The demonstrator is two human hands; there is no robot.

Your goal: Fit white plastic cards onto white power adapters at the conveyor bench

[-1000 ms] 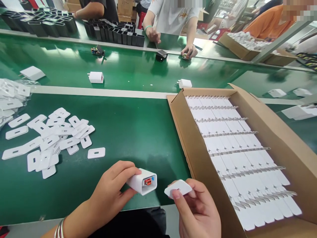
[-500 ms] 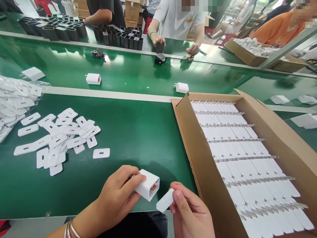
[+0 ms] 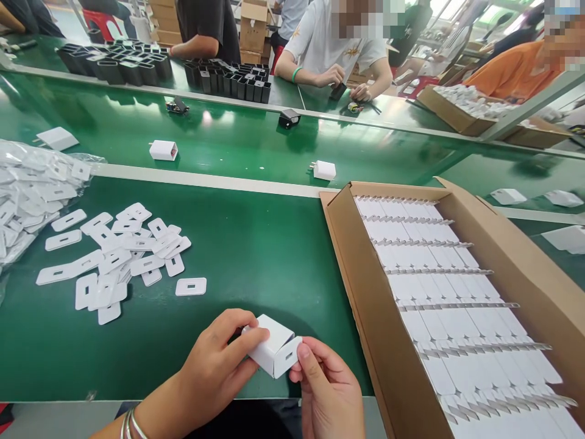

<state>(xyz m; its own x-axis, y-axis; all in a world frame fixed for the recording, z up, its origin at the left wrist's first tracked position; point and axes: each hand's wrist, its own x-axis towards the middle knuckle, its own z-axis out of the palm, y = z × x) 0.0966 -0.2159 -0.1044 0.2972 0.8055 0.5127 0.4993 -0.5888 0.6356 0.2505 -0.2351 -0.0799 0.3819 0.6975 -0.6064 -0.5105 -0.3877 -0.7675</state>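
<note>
Near the table's front edge, my left hand grips a white charger housing between thumb and fingers. My right hand pinches a white end cover with a small slot in it. The cover lies against the housing's open end, tilted, with a gap along its upper edge; what is inside the housing is hidden behind it. To the left, a loose pile of similar white covers is spread on the green table, and a single cover lies apart from it.
A cardboard box with rows of white pieces and dividers stands at the right. A plastic bag of white covers is at far left. White chargers lie on the green belt. Across it, a person handles a black casing.
My right hand has brought the cover leftward onto the housing's open end. Chargers on the belt have shifted slightly left in view. The person opposite has lifted a black casing away from the belt.
</note>
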